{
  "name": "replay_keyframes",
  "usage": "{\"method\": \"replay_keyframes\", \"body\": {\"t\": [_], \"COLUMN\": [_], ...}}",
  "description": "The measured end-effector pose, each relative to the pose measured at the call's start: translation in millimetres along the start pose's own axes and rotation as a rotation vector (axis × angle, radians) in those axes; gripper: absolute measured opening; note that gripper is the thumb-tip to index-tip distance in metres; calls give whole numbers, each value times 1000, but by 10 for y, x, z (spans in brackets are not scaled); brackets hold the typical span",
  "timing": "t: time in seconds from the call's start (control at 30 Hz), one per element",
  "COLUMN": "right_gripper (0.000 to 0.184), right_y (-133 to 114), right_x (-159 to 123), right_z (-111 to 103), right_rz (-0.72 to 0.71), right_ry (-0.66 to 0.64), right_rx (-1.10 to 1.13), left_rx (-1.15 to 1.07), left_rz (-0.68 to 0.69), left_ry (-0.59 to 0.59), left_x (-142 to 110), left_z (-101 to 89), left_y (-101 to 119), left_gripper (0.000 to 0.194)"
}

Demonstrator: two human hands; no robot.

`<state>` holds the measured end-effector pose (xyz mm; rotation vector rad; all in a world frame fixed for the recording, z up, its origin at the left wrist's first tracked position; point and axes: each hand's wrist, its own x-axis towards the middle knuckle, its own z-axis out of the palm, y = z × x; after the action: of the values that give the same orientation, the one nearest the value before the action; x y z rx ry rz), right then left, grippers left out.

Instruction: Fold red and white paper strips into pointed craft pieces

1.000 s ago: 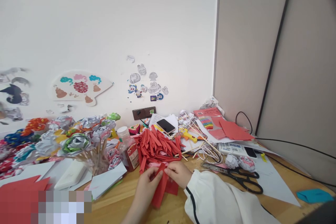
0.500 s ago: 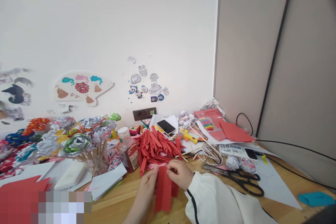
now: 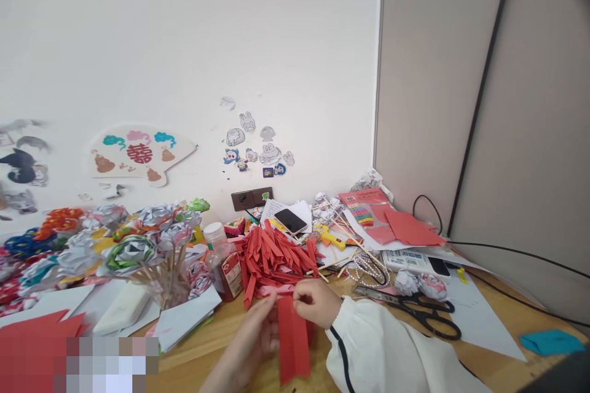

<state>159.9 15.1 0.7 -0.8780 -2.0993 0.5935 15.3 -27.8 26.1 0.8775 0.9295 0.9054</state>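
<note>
A folded strip of red paper (image 3: 294, 344) hangs between my hands, with a lengthwise crease and its lower end toward me. My left hand (image 3: 265, 322) is closed on the strip's upper left edge, thumb on top. At the upper right edge my right hand (image 3: 317, 304) pinches the same paper with bent fingers. Just beyond my fingertips lies a heap of folded red paper pieces (image 3: 271, 255). Part of the strip's top end is hidden behind my fingers.
To the right lie black-handled scissors (image 3: 431, 316), crumpled paper balls (image 3: 408, 282) and a bead string (image 3: 369, 270). A phone (image 3: 290, 221) and yellow glue gun (image 3: 332, 237) are behind the heap. Left are a jar (image 3: 214, 239), paper flowers (image 3: 133, 253) and white paper sheets (image 3: 188, 316).
The red strip's lower end has shifted slightly right and toward me. My left hand has turned, with more of its palm and fingers showing. My right hand keeps its pinch.
</note>
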Motion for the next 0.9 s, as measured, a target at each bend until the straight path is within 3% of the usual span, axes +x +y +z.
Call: {"method": "replay_keyframes", "body": {"t": [0.2,0.37,0.53,0.7,0.9], "right_gripper": [10,10,11,10,10], "right_y": [-38,-40,-27,-13,-26], "right_x": [-15,-15,-11,-12,-12], "right_z": [-7,-19,-8,3,-13], "right_rz": [-12,16,19,8,29], "right_ry": [-27,-44,-44,-54,-93], "right_rx": [-14,23,36,75,148], "left_rx": [-8,-31,-18,67,141], "left_rz": [-8,-87,11,-25,77], "left_ry": [54,-11,27,14,19], "left_x": [17,17,-2,76,152], "left_z": [-37,-34,-17,-76,-154], "left_y": [7,30,-2,-71,-117], "left_gripper": [22,28,23,28,30]}}
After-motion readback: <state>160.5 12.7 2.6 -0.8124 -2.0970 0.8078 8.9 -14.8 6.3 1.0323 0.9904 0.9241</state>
